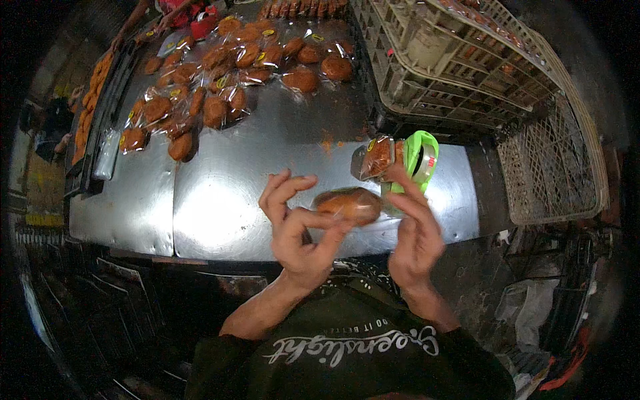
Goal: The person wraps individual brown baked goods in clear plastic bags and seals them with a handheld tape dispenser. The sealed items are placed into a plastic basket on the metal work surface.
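A brown bread bun in a clear plastic bag [350, 204] is before me above the metal table [225, 190]. My left hand [305, 235] pinches the bag's near edge between thumb and index finger, its other fingers raised. On the bun's right, my right hand [415, 225] is blurred, with fingers bent near the bag's end; whether it grips any plastic I cannot tell. Just beyond that hand stands a bright green tape dispenser [422, 160] with a roll of tape. Another bagged bun [377, 157] leans beside the dispenser.
Many bagged buns [215, 110] lie heaped at the far left. Stacked plastic crates [450, 80] rise at the far right, beside an upright lattice crate [550, 165]. Trays of buns [92, 110] line the left edge. Another person's arm [132, 22] reaches in at the top left.
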A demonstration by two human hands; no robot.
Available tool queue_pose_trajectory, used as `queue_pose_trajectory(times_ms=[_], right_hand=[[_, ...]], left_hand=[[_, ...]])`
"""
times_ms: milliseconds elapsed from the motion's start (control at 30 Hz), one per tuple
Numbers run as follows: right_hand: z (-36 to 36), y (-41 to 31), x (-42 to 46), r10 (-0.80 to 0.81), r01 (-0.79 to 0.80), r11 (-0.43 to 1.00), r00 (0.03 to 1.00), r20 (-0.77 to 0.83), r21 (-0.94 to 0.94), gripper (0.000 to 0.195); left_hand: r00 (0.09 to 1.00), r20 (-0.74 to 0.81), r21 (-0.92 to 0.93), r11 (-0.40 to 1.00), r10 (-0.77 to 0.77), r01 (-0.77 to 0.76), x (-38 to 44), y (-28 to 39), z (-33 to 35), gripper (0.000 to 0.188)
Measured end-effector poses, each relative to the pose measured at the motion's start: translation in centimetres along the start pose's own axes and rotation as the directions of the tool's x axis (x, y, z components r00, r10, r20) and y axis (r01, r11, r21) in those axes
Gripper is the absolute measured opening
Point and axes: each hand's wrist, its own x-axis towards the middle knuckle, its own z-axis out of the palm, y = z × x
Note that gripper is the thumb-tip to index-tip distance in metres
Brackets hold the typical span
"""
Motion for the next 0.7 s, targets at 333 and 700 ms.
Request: queue_pose_trajectory(times_ms=[333, 700], right_hand=[[2.1, 2.2, -0.6, 0.65, -0.537, 0.679, 0.757, -0.069, 0.501, 0.028], [7.2, 4.6, -1.8, 0.534, -0.527, 0.819, 0.845, 0.032, 0.226, 0.054]], left_hand=[[0.619, 0.411, -0.503, 0.4, -0.669, 0.766, 1.2, -1.6, 1.4, 0.026], [0.73, 0.092, -0.46, 0.621, -0.677, 0.634, 3.5, -7.4, -0.1, 0.042]])
